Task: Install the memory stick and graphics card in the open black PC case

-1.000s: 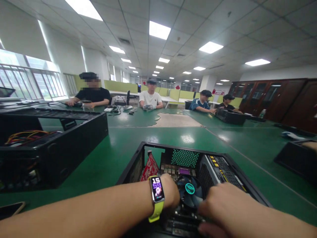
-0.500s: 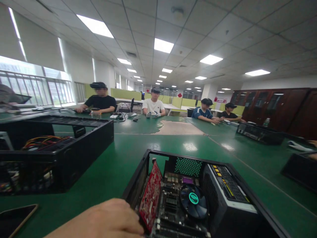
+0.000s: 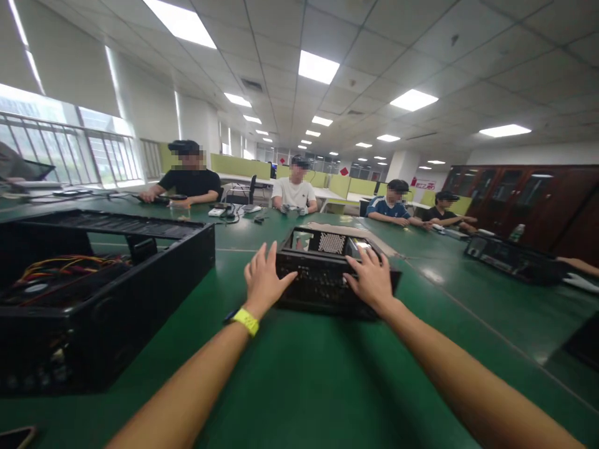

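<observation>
A black computer case [image 3: 322,284] sits ahead of me on the green table, its top side uncovered. At its left end is my left hand [image 3: 266,277], fingers spread upward and thumb reaching over the near panel. My right hand [image 3: 372,279] is at the right part of the same panel, fingers apart over the top edge and thumb against the front. Neither hand is wrapped round the case; whether each fingertip touches it I cannot tell. Through the open side a perforated grille [image 3: 332,242] shows, while most inner parts are hidden. A yellow-green band [image 3: 246,322] circles my left wrist.
A larger open case [image 3: 154,305] with coloured cables [image 3: 60,265] stands close on the left. The corner of a phone-like dark slab [image 3: 17,436] lies at lower left. Another case [image 3: 510,255] is at far right. Several people sit across the green table [image 3: 290,386].
The computer case has moved away from me, towards the middle of the table. Both my arms are now stretched out to it; before, only one hand showed, at its left side.
</observation>
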Motion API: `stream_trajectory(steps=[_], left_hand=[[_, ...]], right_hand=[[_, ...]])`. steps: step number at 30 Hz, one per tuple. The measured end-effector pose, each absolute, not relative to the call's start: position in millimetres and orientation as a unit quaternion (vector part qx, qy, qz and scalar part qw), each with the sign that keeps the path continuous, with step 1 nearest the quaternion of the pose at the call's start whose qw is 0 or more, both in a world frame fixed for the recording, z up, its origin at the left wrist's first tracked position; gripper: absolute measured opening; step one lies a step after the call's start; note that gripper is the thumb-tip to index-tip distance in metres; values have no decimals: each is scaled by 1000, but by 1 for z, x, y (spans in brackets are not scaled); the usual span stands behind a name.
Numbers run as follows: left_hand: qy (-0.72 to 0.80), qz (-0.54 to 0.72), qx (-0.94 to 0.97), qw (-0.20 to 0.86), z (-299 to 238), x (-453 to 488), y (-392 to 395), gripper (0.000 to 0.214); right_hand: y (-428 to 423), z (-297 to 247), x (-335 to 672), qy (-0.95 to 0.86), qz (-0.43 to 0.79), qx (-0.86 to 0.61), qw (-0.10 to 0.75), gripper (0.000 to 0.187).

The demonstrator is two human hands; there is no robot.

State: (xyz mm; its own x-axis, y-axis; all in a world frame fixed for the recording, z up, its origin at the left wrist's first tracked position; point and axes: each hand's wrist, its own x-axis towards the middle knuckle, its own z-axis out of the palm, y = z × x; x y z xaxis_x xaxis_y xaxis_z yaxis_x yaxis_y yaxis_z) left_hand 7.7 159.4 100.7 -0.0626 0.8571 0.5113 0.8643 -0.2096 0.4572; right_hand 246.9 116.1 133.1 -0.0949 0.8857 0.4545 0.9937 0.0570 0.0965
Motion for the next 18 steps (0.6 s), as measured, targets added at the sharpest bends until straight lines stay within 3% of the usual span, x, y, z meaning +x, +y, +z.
stream_trajectory(steps=[2,5,8,13,18], left_hand=[[-693,-331,-638,-55,87,36,177,89],[-646,-303,-697,-71,49,53,161,81],[-613,-305,-718,-125,18,41,123,66],[-531,-307,-708,-350,1,15,61,15],[-508,-208,-698,-459,4,18,18,16]], right_hand=[[169,136,220,-672,-146,-719,99,60],[189,121,177,-701,-90,-699,108,66],[152,95,150,-771,-53,-611,169,58],[52,44,152,-766,161,-551,290,32],[-6,-28,174,-711,275,-557,330,37]])
